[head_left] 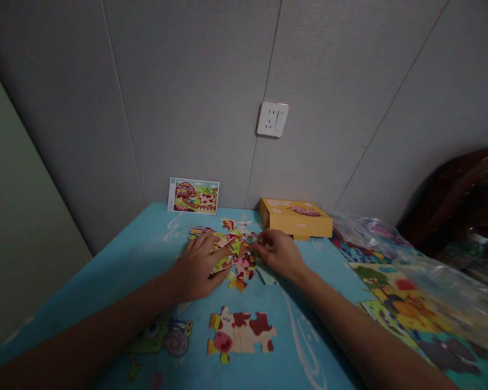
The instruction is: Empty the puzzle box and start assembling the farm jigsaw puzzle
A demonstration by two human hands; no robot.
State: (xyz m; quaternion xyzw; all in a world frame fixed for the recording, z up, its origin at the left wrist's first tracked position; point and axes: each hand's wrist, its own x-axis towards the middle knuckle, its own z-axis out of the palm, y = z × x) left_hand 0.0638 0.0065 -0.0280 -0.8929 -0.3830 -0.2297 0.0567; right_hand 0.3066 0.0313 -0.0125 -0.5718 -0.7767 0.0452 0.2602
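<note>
A heap of loose jigsaw puzzle pieces lies on the blue tabletop. My left hand rests flat on the heap's left side, fingers spread over the pieces. At the right edge of the heap is my right hand, its fingers curled and the thumb close to the index finger. Whether a piece sits between those fingertips I cannot make out. Nearer to me, a joined section of puzzle shows a brown-and-white cow with a pink muzzle, lying apart from both hands.
A picture card with a farm scene leans on the wall at the back. An orange box stands behind my right hand. Colourful puzzle boards, partly under clear plastic, lie on the right. The blue table carries printed cartoon figures.
</note>
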